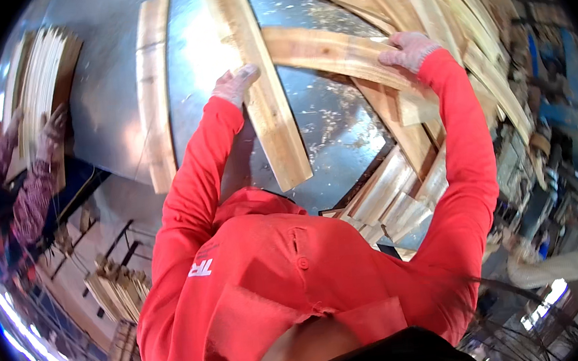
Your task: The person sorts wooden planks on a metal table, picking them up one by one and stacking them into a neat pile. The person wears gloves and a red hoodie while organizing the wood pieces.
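My left hand (234, 86), in a pale glove, closes on the left edge of a long wooden board (272, 123), its thumb lying on the top face. This board slants across the metal table toward my body. My right hand (410, 51), also gloved, grips a second wooden board (329, 48) near its right end, thumb on top and the other fingers partly hidden. The second board's left end meets the first board's right edge. A third wooden board (156, 96) lies apart on the table, left of my left hand.
Loose boards (425, 3) are heaped along the table's far right, with shorter pieces (393, 192) at its near right. Sawdust speckles the metal table (105, 80). At far left, a co-worker's gloved hands (51, 136) hold a stack of boards (40, 85). More wood (116, 290) is stacked below.
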Demonstrator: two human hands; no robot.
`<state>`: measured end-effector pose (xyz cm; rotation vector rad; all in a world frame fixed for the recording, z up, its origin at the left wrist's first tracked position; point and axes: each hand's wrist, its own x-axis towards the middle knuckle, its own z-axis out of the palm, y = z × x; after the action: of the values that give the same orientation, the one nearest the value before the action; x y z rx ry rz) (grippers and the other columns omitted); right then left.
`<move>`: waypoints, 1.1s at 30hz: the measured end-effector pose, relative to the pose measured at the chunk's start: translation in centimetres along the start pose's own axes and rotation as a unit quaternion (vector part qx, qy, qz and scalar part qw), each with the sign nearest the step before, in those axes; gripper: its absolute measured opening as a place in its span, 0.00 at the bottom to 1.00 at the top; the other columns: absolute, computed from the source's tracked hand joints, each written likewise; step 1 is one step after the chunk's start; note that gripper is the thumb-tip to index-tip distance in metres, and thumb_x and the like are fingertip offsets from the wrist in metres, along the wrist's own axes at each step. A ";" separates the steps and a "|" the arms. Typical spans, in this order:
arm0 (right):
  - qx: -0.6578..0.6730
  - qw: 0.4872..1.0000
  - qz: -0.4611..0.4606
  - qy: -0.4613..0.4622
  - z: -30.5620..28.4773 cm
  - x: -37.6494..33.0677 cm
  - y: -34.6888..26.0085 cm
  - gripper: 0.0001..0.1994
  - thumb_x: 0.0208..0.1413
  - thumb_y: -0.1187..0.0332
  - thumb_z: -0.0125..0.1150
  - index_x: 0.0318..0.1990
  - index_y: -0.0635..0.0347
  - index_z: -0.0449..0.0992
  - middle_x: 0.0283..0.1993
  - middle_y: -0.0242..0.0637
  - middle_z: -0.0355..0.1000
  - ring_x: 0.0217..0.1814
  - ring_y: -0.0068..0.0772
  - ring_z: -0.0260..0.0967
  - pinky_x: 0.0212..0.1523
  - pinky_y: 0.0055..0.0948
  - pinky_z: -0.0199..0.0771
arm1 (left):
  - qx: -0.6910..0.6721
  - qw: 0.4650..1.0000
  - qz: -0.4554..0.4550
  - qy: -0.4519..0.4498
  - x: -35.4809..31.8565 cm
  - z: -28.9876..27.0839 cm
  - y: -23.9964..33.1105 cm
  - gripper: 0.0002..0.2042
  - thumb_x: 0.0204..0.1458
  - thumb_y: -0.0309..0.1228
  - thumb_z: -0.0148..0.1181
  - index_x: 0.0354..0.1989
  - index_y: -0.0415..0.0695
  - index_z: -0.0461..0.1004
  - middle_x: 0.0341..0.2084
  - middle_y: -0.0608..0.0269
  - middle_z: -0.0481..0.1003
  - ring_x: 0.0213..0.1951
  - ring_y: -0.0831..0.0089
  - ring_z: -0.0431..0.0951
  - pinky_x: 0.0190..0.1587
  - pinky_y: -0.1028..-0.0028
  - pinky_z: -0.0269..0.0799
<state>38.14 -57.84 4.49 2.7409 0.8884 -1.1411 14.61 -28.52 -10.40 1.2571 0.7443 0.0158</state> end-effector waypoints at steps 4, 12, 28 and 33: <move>0.101 0.993 -0.036 0.048 2.9 3.1 -3.7 0.31 0.54 0.42 0.55 0.54 0.59 0.73 0.52 0.49 0.73 0.56 0.49 0.70 0.57 0.39 0.66 | -0.105 0.991 -0.056 0.064 -1.1 -1.1 0.5 0.15 0.53 0.32 0.63 0.47 0.39 0.75 0.36 0.63 0.78 0.36 0.74 0.76 0.41 0.72 0.71; 0.107 0.982 0.082 0.135 7.6 6.7 -12.3 0.32 0.59 0.43 0.46 0.63 0.57 0.65 0.63 0.51 0.64 0.66 0.50 0.61 0.65 0.41 0.58 | 0.266 0.947 -0.016 0.177 -7.4 -15.4 10.4 0.22 0.53 0.41 0.63 0.49 0.36 0.73 0.33 0.64 0.77 0.33 0.78 0.73 0.38 0.74 0.70; 0.059 0.984 0.077 0.152 4.6 1.4 -16.4 0.20 0.60 0.49 0.47 0.49 0.55 0.71 0.42 0.49 0.76 0.46 0.55 0.73 0.47 0.49 0.70 | 0.496 0.847 -0.039 0.186 -4.5 -16.3 5.9 0.37 0.38 0.40 0.73 0.55 0.39 0.61 0.43 0.46 0.75 0.45 0.52 0.77 0.48 0.61 0.72; -0.087 0.974 -0.122 0.167 3.5 0.2 -14.7 0.09 0.59 0.58 0.50 0.36 0.53 0.70 0.33 0.40 0.74 0.39 0.44 0.74 0.40 0.43 0.71 | 0.679 0.690 -0.005 0.252 -4.2 -29.0 9.2 0.29 0.44 0.43 0.67 0.51 0.42 0.64 0.44 0.45 0.74 0.46 0.50 0.76 0.48 0.58 0.71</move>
<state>28.32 -46.30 4.34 2.7753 1.3249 -0.5895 -0.04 -2.40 -3.56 2.7543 1.3181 -0.2612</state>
